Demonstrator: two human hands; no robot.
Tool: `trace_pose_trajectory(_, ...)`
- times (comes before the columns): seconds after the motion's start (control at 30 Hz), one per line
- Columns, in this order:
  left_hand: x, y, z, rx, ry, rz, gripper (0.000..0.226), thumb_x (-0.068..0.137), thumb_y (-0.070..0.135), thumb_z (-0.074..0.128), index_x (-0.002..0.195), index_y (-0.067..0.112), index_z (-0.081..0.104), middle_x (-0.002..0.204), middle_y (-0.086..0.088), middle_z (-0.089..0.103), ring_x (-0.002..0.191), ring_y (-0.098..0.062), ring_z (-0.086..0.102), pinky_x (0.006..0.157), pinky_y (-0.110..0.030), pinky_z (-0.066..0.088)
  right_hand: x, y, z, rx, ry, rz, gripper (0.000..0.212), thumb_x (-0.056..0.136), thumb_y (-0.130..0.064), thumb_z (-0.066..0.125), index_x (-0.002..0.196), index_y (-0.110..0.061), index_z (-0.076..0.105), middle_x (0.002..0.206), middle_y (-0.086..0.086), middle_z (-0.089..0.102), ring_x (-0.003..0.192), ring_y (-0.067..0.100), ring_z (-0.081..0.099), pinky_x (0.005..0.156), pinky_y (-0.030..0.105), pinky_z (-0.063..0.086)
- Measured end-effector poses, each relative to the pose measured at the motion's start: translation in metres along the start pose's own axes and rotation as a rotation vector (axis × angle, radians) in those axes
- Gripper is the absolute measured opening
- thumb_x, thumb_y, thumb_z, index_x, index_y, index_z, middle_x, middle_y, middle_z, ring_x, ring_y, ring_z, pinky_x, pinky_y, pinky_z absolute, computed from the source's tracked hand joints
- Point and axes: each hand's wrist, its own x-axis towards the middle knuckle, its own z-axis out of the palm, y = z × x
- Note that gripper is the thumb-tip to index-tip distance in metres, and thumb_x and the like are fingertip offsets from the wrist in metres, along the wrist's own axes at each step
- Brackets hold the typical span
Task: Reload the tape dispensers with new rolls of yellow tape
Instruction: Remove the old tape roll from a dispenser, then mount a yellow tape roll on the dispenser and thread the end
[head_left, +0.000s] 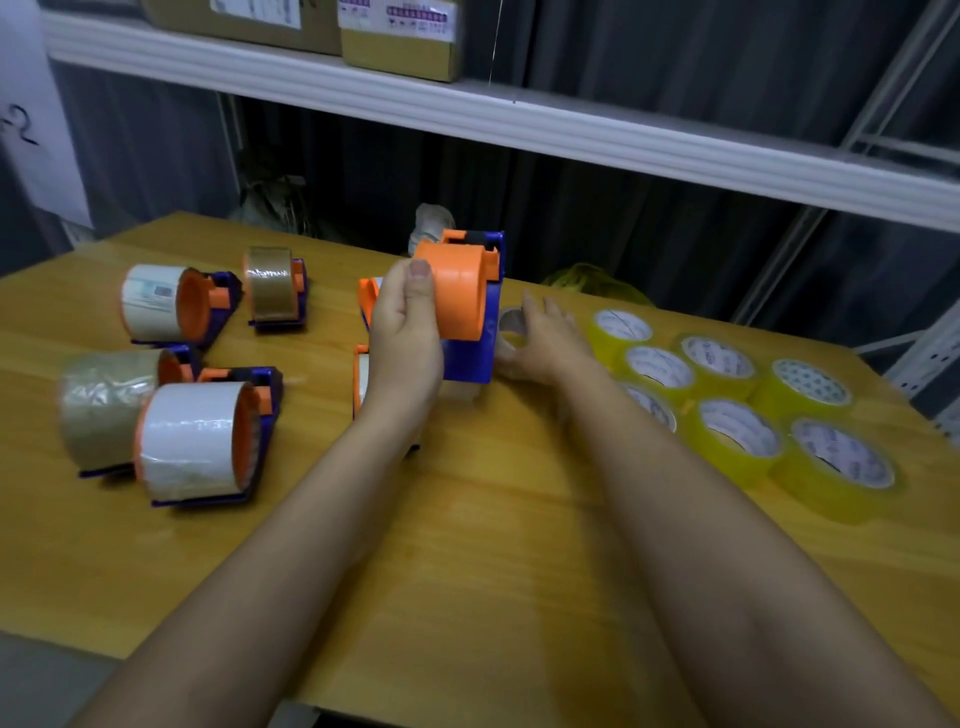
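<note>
On the wooden table, yellow tape rolls cluster near the right edge. Toward the far edge, the left hand grips an empty orange-and-blue dispenser, thumb on its drum. Just beside it, the right hand lies spread over a near-empty clear roll; whether it grips it is unclear.

- Two bare forearms enter from the 6 o'clock edge, with no sleeve showing on either up to the frame edge.
- The left grip wears no glove, ring or watch; its thumbnail is short and unpainted.
- The right grip is bare too, with no glove, ring or band at the wrist.
- No clothing shows anywhere in view; only arms and grips are visible.
</note>
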Motion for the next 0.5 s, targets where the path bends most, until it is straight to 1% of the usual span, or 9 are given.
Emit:
trace_pose_trajectory(0.03,-0.001,0.001,0.001,0.001,-0.008,0.005,0.026,0.104,0.027,0.028,0.083,0.034,0.043,0.079,0.01,0.047,0.062,0.017,0.05,0.06,-0.004,0.04,-0.003,0.002,-0.003,0.031,-0.008,0.005,0.101,0.081,-0.055,0.067,0.154,-0.019,0.007,0.16,0.009,0.011,0.145,0.033,0.014,0.112,0.043,0.028)
trace_pose_trajectory(0.1,-0.001,0.003,0.002,0.004,-0.007,0.017,0.027,0.104,0.026,0.028,0.083,0.033,0.042,0.078,0.01,0.045,0.061,0.016,0.05,0.059,-0.004,0.04,-0.01,0.008,-0.009,0.064,0.01,-0.012,0.103,0.08,-0.054,0.068,0.155,-0.018,0.008,0.162,0.008,0.007,0.147,0.031,0.01,0.114,0.043,0.024)
trace_pose_trajectory(0.13,-0.002,0.005,0.002,0.006,-0.011,0.02,0.027,0.104,0.027,0.028,0.083,0.033,0.042,0.078,0.01,0.045,0.06,0.016,0.05,0.059,-0.004,0.04,-0.017,0.013,-0.013,0.068,0.045,-0.026,0.1,0.081,-0.054,0.069,0.154,-0.017,0.012,0.161,0.008,0.01,0.147,0.03,0.011,0.114,0.042,0.024)
trace_pose_trajectory(0.2,-0.003,0.006,0.004,0.003,-0.024,0.016,0.026,0.104,0.028,0.028,0.084,0.033,0.043,0.08,0.011,0.046,0.061,0.017,0.05,0.059,-0.005,0.04,-0.034,0.026,-0.023,0.069,0.122,-0.061,0.088,0.083,-0.052,0.067,0.152,-0.017,0.026,0.158,0.008,0.022,0.145,0.027,0.019,0.113,0.041,0.028)
trace_pose_trajectory(0.27,-0.005,0.007,0.007,0.003,-0.033,0.008,0.026,0.104,0.029,0.028,0.084,0.033,0.044,0.08,0.011,0.047,0.061,0.018,0.05,0.057,-0.006,0.041,-0.058,0.043,-0.032,0.036,0.128,-0.074,0.078,0.084,-0.055,0.063,0.148,-0.021,0.034,0.154,0.005,0.031,0.142,0.024,0.025,0.111,0.041,0.031)
trace_pose_trajectory(0.3,-0.006,0.006,0.009,0.006,-0.034,0.009,0.027,0.104,0.029,0.028,0.084,0.032,0.045,0.079,0.01,0.047,0.06,0.017,0.05,0.056,-0.006,0.04,-0.07,0.052,-0.036,-0.001,0.104,-0.068,0.077,0.084,-0.059,0.06,0.148,-0.025,0.034,0.154,0.003,0.032,0.142,0.024,0.025,0.112,0.042,0.03)
trace_pose_trajectory(0.33,-0.007,0.006,0.011,0.006,-0.035,0.013,0.027,0.104,0.028,0.028,0.084,0.031,0.046,0.078,0.01,0.047,0.059,0.015,0.049,0.057,-0.006,0.039,-0.08,0.06,-0.039,-0.047,0.067,-0.056,0.078,0.083,-0.064,0.057,0.148,-0.028,0.032,0.155,0.002,0.031,0.143,0.024,0.023,0.113,0.044,0.028)
trace_pose_trajectory(0.4,-0.01,0.007,0.016,-0.011,-0.048,0.016,0.027,0.104,0.027,0.028,0.086,0.028,0.049,0.076,0.01,0.048,0.06,0.014,0.049,0.059,-0.005,0.039,-0.095,0.074,-0.04,-0.122,-0.015,-0.026,0.087,0.079,-0.072,0.054,0.15,-0.033,0.025,0.158,-0.001,0.024,0.145,0.025,0.015,0.115,0.047,0.02)
trace_pose_trajectory(0.5,-0.015,0.008,0.024,-0.009,-0.074,0.01,0.026,0.105,0.026,0.028,0.089,0.027,0.049,0.077,0.01,0.049,0.06,0.015,0.049,0.059,-0.003,0.037,-0.103,0.09,-0.035,-0.185,-0.117,0.0,0.1,0.072,-0.079,0.055,0.152,-0.039,0.011,0.161,-0.006,0.011,0.147,0.024,0.001,0.115,0.049,0.008)
